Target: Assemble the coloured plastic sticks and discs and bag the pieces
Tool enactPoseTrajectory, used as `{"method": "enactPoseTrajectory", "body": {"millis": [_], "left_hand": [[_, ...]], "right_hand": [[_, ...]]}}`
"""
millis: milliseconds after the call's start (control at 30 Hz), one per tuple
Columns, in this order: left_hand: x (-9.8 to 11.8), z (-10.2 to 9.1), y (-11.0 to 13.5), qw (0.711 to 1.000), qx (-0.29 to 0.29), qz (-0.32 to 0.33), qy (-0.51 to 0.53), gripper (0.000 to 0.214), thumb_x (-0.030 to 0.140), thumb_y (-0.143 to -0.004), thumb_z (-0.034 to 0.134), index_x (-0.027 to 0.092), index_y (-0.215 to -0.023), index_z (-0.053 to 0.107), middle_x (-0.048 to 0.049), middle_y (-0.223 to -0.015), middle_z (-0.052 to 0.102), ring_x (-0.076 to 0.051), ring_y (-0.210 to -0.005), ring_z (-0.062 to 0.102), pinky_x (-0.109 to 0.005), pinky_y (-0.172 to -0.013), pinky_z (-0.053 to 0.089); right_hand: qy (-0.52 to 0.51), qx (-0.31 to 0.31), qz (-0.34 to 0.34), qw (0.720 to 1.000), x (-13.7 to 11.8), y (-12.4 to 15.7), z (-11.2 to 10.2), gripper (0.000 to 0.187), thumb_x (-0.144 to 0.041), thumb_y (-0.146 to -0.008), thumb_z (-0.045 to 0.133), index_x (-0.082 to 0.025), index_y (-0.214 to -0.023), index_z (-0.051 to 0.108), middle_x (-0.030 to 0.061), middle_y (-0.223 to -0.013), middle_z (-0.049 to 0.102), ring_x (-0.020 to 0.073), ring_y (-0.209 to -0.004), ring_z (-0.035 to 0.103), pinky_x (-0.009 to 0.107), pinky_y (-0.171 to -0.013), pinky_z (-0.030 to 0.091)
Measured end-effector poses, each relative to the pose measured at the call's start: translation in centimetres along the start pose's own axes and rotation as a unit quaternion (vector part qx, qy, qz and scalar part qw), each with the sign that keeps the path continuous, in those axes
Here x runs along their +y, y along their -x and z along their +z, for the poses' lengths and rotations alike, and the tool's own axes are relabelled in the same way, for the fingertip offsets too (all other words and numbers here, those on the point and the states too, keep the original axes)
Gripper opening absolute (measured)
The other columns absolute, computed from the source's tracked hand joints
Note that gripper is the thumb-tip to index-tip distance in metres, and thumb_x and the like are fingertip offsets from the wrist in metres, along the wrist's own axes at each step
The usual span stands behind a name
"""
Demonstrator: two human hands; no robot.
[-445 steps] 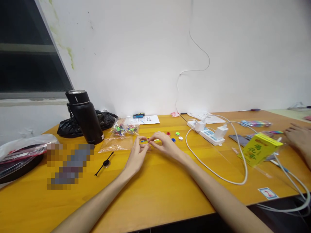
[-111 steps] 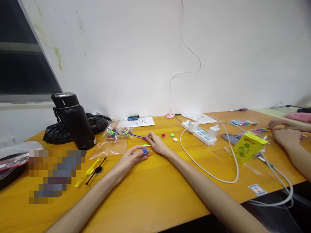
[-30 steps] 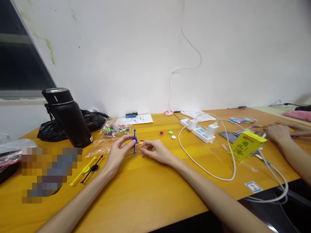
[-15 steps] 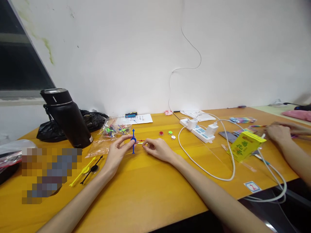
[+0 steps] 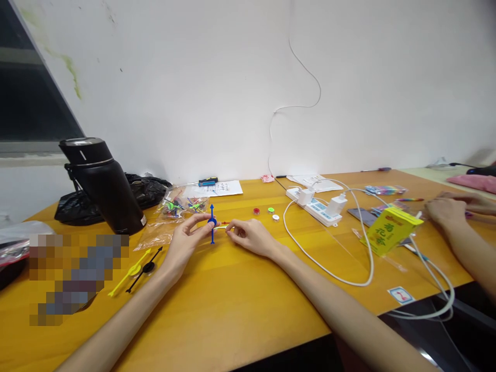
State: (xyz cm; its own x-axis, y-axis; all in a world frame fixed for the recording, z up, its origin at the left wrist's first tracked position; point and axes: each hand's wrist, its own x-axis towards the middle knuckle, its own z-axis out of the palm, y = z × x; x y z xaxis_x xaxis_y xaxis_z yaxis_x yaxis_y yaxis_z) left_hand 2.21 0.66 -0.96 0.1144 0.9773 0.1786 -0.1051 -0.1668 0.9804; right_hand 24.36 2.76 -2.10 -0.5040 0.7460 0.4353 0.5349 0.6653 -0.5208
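My left hand (image 5: 189, 233) pinches a blue arrow spinner (image 5: 212, 222) by its round middle, with the arrow pointing up, just above the table. Close by on the right, my right hand (image 5: 248, 236) is closed, thumb and fingertips pressed together; what lies in them is hidden. Partly covered red and pale green arrow pieces (image 5: 223, 225) show between the two hands. Left of my left forearm lie a yellow arrow spinner (image 5: 129, 272) and a black arrow spinner (image 5: 148, 267). Beyond my right hand are red (image 5: 256, 211), green (image 5: 270, 210) and white (image 5: 275, 218) round pieces.
A black bottle (image 5: 106, 188) stands left, before a black plastic bag (image 5: 149, 191). Clear bags (image 5: 186, 204) hold more arrow parts. To the right are a white power strip (image 5: 320, 212) with cables, a yellow box (image 5: 391, 231) and another person's hands (image 5: 445, 209).
The view has shifted slightly, so everything sits a little further left. Both hands keep nearly the same pose, and the blue arrow spinner stays in my left hand.
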Motion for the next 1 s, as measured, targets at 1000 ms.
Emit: {"method": "enactPoseTrajectory", "body": {"millis": [1000], "left_hand": [[5.9,-14.7,5.2,0.944,0.056,-0.010,-0.326,0.052,0.057,-0.066,0.080,0.035,-0.111,0.069,-0.0006,-0.115,0.076,-0.033,-0.116,0.066,-0.046,-0.102,0.052]], "right_hand": [[0.013,0.006,0.000,1.000,-0.3,0.3,-0.5,0.009,-0.020,-0.093,0.060,-0.020,-0.098,0.068,-0.0013,-0.074,0.071,0.0113,-0.065,0.063,0.020,-0.063,0.037]]}}
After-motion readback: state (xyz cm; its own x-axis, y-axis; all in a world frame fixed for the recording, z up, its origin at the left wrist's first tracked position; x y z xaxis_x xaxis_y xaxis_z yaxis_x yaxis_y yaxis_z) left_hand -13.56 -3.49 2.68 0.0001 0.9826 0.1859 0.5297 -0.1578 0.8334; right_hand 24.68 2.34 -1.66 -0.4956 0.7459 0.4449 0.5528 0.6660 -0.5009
